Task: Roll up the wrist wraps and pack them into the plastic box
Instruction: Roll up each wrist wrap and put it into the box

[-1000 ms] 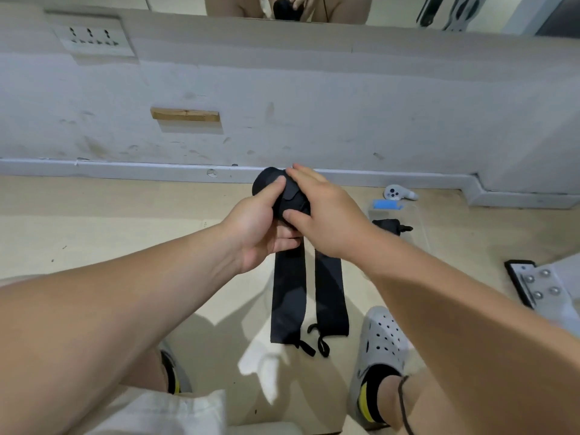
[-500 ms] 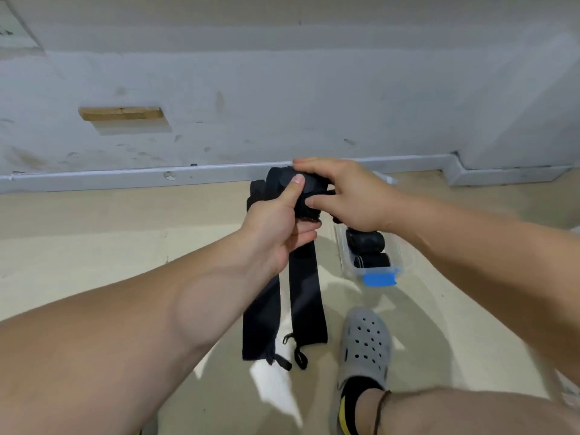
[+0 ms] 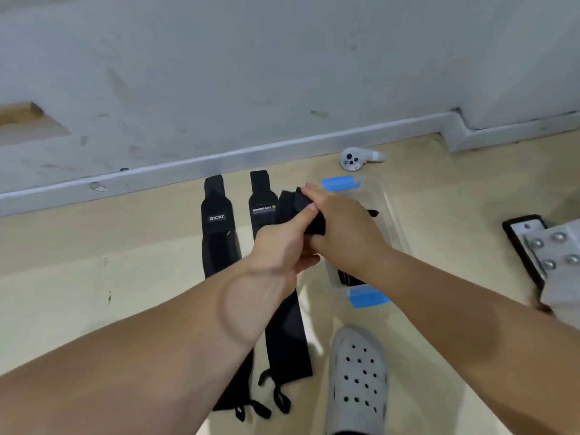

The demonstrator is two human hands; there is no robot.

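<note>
1. Rolled wrap (image 3: pixel 302 205) has shifted right since 0.5 s ago and now sits above the left edge of the plastic box (image 3: pixel 390 208).
2. Both hands grip it: L hand (image 3: pixel 277 248) thumb on top, R hand (image 3: pixel 345 233) fingers curled round.
3. Roll looks done, so drop-in prob. next; 2 flat wraps (image 3: pixel 217 237) still on the floor.

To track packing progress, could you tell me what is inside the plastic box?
Black rolled wrist wraps show at the near end of the plastic box; the right hand covers its middle, hiding the rest.

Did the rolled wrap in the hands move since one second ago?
Yes. The rolled wrap moved right, from above the flat wraps on the floor to the plastic box's left edge.
</note>
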